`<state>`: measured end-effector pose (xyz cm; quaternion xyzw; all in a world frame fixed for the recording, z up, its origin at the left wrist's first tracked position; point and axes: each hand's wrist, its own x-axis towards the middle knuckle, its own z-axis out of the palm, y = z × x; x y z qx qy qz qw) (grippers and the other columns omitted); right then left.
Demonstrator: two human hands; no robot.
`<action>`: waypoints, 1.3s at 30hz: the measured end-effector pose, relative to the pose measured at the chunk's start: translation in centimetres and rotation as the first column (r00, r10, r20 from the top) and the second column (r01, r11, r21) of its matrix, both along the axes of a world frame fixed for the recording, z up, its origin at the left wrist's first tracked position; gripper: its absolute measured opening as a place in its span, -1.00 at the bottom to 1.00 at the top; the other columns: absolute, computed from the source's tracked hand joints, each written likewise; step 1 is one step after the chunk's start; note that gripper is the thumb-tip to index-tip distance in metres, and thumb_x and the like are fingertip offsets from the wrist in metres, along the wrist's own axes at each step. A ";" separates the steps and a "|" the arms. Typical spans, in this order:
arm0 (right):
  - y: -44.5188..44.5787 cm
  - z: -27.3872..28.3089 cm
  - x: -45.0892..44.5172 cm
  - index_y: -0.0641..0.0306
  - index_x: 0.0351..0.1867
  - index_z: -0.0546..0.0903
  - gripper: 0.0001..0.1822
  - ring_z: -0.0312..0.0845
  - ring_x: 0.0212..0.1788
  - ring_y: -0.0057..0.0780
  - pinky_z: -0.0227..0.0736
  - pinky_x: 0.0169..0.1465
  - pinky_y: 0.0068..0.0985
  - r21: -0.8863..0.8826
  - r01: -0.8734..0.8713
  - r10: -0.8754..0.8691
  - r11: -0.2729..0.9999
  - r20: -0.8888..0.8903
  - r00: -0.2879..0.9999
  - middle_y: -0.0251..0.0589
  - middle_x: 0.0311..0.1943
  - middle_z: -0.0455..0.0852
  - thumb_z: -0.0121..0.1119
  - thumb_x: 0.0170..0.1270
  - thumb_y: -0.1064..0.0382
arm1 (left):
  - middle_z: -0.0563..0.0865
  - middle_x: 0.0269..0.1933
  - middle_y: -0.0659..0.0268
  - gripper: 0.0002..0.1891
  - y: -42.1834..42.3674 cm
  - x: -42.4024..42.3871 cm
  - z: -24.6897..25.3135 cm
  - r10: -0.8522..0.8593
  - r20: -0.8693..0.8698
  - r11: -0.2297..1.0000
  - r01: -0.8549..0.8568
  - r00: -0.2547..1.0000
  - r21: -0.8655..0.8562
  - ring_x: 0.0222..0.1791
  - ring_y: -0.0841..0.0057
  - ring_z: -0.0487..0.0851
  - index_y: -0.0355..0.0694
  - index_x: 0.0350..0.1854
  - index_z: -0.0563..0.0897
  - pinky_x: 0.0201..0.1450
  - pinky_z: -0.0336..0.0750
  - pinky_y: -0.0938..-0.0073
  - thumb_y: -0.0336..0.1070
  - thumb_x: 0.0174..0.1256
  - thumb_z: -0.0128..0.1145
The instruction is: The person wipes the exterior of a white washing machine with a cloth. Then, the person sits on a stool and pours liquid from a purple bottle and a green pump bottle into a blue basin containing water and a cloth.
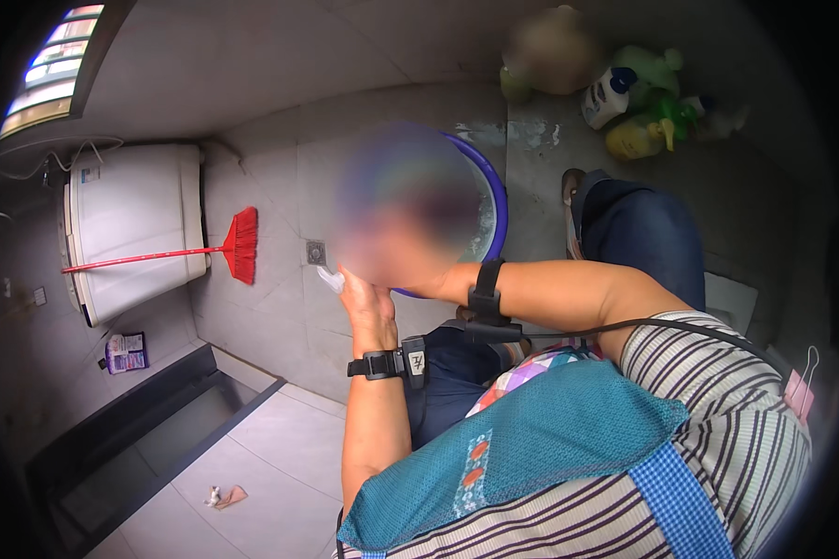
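A blue-purple plastic basin (500,202) stands on the tiled floor before me, with whitish liquid or foam showing at its right side. A large blurred patch hides most of the basin and whatever is in it. My left hand (368,304) is at the basin's near-left edge, its fingers partly lost in the blur. Beside its fingertips sticks out a small whitish, translucent piece (331,280) of unclear material. Reaching over the near rim, my right hand (430,269) is almost wholly blurred. What either hand grips cannot be made out. Both wrists wear black straps.
Left, a red broom (240,246) leans against a white appliance (136,223). A floor drain (315,252) lies left of the basin. Several bottles stand top right, including a yellow pump bottle (636,141). A dark raised doorframe (154,419) and a purple packet (126,353) are lower left.
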<state>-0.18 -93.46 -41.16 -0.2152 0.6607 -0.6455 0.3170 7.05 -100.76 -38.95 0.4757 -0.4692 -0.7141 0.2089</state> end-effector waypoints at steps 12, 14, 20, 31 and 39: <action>1.6 -0.7 -8.5 0.17 -0.09 0.63 -0.68 0.57 -0.14 -0.25 0.48 -0.05 -0.36 -0.238 -0.109 -0.092 0.965 -0.697 0.711 -0.17 -0.18 0.66 0.24 0.13 0.14 | 0.35 0.33 0.24 -0.46 2.5 0.0 6.9 -0.046 -0.062 0.992 0.038 0.997 -0.119 0.26 0.16 0.44 -0.14 0.39 0.24 0.11 0.51 -0.05 0.05 0.51 -0.24; 2.0 -2.9 -10.2 0.20 -0.02 0.60 -0.68 0.58 -0.10 -0.33 0.49 -0.03 -0.40 -0.315 -0.237 0.115 0.919 -0.361 0.926 -0.18 -0.13 0.65 0.18 0.21 0.17 | 0.34 0.34 0.22 -0.47 2.6 0.2 7.8 -0.086 -0.044 0.986 0.078 0.995 -0.147 0.28 0.14 0.42 -0.14 0.39 0.26 0.13 0.48 -0.12 0.04 0.51 -0.24; 2.7 -5.0 -11.3 0.27 0.11 0.53 -0.68 0.58 -0.03 -0.49 0.53 0.01 -0.49 -0.564 -0.233 0.538 0.793 0.466 0.702 -0.20 -0.02 0.64 0.05 0.39 0.22 | 0.35 0.32 0.16 -0.49 2.6 -0.1 9.8 -0.089 -0.137 0.996 0.086 0.987 -0.023 0.24 0.14 0.46 -0.11 0.40 0.22 0.13 0.51 -0.20 0.01 0.52 -0.31; 3.7 0.4 -10.8 0.25 0.11 0.52 -0.64 0.58 -0.02 -0.42 0.52 0.02 -0.45 -0.425 -0.272 0.363 0.863 0.148 0.920 -0.18 0.00 0.63 0.02 0.38 0.14 | 0.38 0.30 0.19 -0.48 4.1 -1.6 8.4 -0.023 -0.108 0.992 0.009 0.994 -0.125 0.27 0.19 0.43 -0.12 0.37 0.27 0.14 0.53 -0.03 0.05 0.51 -0.23; 3.7 -1.3 -11.6 0.22 0.11 0.51 -0.58 0.58 0.00 -0.34 0.50 0.04 -0.42 -0.240 -0.427 0.431 0.872 -0.037 0.902 -0.15 0.02 0.62 0.02 0.35 0.03 | 0.36 0.31 0.18 -0.42 2.0 -0.1 7.0 -0.199 -0.103 0.957 0.171 0.975 -0.233 0.32 0.20 0.36 -0.13 0.40 0.22 0.24 0.42 -0.06 0.13 0.50 -0.24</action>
